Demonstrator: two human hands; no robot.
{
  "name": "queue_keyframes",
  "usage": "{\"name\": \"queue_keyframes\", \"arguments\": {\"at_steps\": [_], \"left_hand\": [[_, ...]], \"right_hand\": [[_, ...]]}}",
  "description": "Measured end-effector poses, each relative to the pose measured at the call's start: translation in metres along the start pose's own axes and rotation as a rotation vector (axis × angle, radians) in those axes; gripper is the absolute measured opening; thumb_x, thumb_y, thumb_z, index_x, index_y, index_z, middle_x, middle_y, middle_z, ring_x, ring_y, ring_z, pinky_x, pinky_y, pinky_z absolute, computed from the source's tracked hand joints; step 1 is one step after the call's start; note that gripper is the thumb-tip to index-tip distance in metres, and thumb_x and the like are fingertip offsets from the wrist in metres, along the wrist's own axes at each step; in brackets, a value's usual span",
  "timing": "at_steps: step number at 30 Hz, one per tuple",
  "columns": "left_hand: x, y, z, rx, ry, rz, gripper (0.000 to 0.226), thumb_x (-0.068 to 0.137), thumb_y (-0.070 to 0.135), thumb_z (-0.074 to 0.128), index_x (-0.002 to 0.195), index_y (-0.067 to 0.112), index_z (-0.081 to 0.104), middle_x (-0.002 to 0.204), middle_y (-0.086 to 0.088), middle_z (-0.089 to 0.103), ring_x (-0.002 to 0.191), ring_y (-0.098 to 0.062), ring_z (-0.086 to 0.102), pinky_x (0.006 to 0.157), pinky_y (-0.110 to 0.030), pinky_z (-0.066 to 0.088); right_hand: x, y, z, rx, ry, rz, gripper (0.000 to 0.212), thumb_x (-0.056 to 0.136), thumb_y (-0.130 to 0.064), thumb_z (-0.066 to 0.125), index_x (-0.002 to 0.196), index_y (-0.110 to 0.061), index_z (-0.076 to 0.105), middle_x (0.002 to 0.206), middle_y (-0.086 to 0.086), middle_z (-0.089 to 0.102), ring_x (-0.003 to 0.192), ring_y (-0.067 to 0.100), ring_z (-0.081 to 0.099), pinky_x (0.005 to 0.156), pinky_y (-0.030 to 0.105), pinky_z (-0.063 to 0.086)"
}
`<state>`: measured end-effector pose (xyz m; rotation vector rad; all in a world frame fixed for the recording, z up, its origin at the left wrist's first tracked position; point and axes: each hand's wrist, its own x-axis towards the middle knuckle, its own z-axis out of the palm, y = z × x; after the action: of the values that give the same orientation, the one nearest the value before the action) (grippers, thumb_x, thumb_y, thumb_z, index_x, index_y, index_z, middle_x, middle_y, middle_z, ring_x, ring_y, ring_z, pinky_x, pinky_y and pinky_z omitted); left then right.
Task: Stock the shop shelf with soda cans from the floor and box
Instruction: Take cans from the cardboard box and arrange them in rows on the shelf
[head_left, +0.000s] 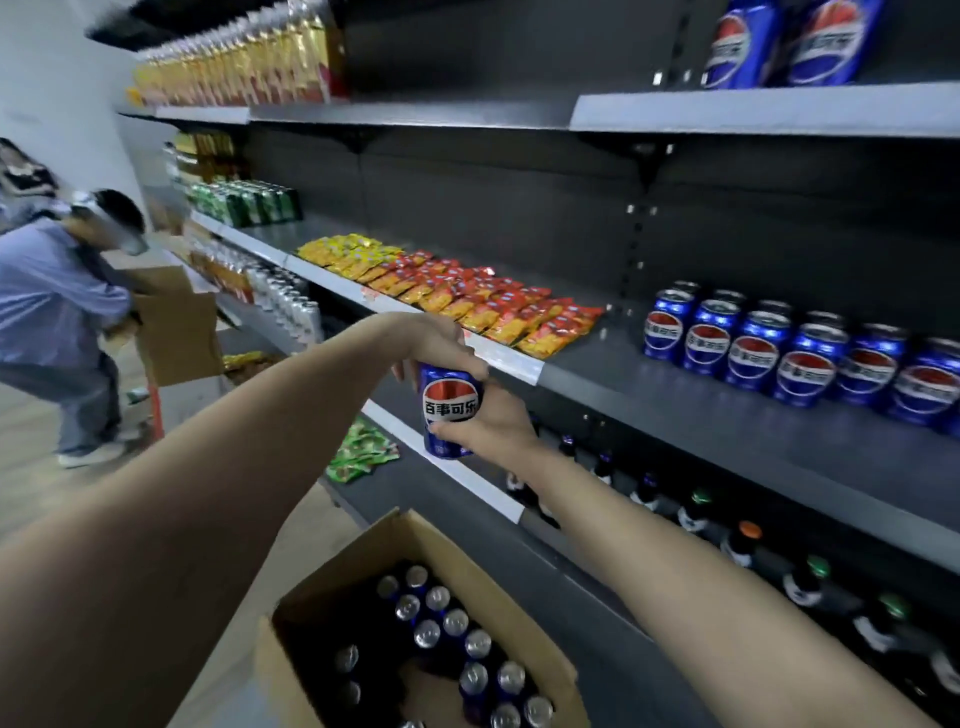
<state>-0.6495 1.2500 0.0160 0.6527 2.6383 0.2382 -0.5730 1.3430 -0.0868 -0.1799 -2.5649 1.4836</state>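
Now the blue Pepsi can (449, 410) hangs upright in mid-air, gripped by both hands at once. The main risk, as I judge it, is the handover. If one hand lets go before the other has a firm hold, the smooth can could slip and fall into the open cardboard box (332, 587) straight below the grip, denting the boxed cans (456, 621). It could also knock the shelf edge (514, 364) just beyond the grip on its way in.

The left hand (441, 343) curls over the can's top rim from above. The right hand (493, 423) wraps its lower side, thumb pressed across the front just under the logo. The right hand's fingers are hidden behind the can, so I cannot tell how far round they reach.

The shelved Pepsi cans (779, 353) stand in rows to the right of the grip and farther back, and a careless set-down might topple the nearest. Snack packets (457, 296) lie above and beyond the grip. Well to its left, another person (52, 301) holds a carton (176, 332).
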Motion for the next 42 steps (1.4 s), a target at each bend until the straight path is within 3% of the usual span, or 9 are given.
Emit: {"name": "queue_keyframes", "arguments": {"at_steps": [5,12,15,18,22,28,34,38,42], "left_hand": [[0.028,0.087,0.014,-0.008,0.022,0.180,0.042,0.082,0.053,0.058,0.104,0.017,0.058,0.097,-0.006,0.066,0.080,-0.024,0.068,0.068,-0.036,0.058],[0.078,0.240,0.034,-0.240,0.099,0.419,0.059,0.087,0.070,0.032,0.126,0.028,0.049,0.112,-0.005,0.059,0.087,-0.025,0.065,0.078,-0.041,0.055],[0.102,0.295,0.049,-0.318,0.158,0.518,0.064,0.089,0.069,0.025,0.129,0.024,0.049,0.115,-0.006,0.057,0.098,-0.026,0.061,0.081,-0.042,0.054],[0.125,0.334,0.078,-0.302,0.215,0.558,0.063,0.096,0.059,0.021,0.135,0.018,0.048,0.133,-0.014,0.054,0.122,-0.030,0.050,0.097,-0.036,0.039],[0.158,0.356,0.141,-0.178,0.206,0.509,0.044,0.098,0.044,0.031,0.120,0.014,0.054,0.126,-0.015,0.057,0.114,-0.032,0.053,0.093,-0.038,0.042],[0.172,0.371,0.200,0.078,0.284,0.482,0.053,0.096,0.044,0.035,0.137,0.011,0.039,0.140,-0.014,0.040,0.129,-0.034,0.035,0.106,-0.044,0.030],[0.190,0.366,0.217,0.008,0.289,0.504,0.054,0.096,0.043,0.037,0.137,0.008,0.037,0.144,-0.014,0.037,0.133,-0.033,0.030,0.114,-0.044,0.021],[0.190,0.366,0.217,-0.050,0.331,0.506,0.054,0.096,0.043,0.039,0.135,0.007,0.039,0.141,-0.015,0.040,0.133,-0.033,0.032,0.114,-0.042,0.022],[0.190,0.364,0.218,-0.064,0.315,0.501,0.055,0.095,0.042,0.039,0.137,0.006,0.038,0.143,-0.016,0.038,0.135,-0.034,0.029,0.115,-0.043,0.020]], "right_hand": [[-0.003,0.042,-0.080,-0.062,0.177,0.078,0.058,0.061,-0.026,0.079,0.114,-0.018,0.057,0.106,-0.003,0.067,0.101,0.012,0.061,0.087,0.027,0.049],[-0.022,0.097,-0.230,-0.071,0.443,0.219,0.049,0.069,-0.026,0.076,0.113,-0.019,0.055,0.107,-0.004,0.065,0.101,0.011,0.059,0.079,0.019,0.042],[-0.032,0.127,-0.290,-0.078,0.574,0.313,0.053,0.070,-0.028,0.075,0.117,-0.018,0.052,0.105,-0.003,0.063,0.100,0.012,0.058,0.080,0.020,0.041],[-0.044,0.157,-0.333,-0.105,0.688,0.387,0.060,0.065,-0.030,0.076,0.119,-0.018,0.052,0.110,-0.001,0.065,0.103,0.016,0.061,0.079,0.022,0.044],[-0.055,0.191,-0.365,-0.132,0.761,0.424,0.063,0.065,-0.026,0.076,0.121,-0.015,0.049,0.109,0.000,0.065,0.102,0.016,0.060,0.076,0.021,0.041],[-0.049,0.225,-0.383,-0.161,0.777,0.454,0.065,0.066,-0.025,0.078,0.121,-0.010,0.048,0.114,0.005,0.063,0.106,0.020,0.059,0.077,0.021,0.042],[-0.030,0.239,-0.383,-0.144,0.806,0.447,0.065,0.068,-0.019,0.078,0.124,-0.009,0.046,0.122,0.008,0.058,0.113,0.022,0.056,0.083,0.021,0.041],[-0.013,0.244,-0.380,-0.205,0.819,0.422,0.076,0.067,-0.019,0.078,0.132,-0.006,0.040,0.130,0.013,0.047,0.122,0.027,0.045,0.098,0.031,0.039],[-0.003,0.247,-0.380,-0.211,0.835,0.393,0.075,0.068,-0.017,0.077,0.133,-0.004,0.040,0.129,0.014,0.050,0.124,0.029,0.043,0.101,0.039,0.041]]}}
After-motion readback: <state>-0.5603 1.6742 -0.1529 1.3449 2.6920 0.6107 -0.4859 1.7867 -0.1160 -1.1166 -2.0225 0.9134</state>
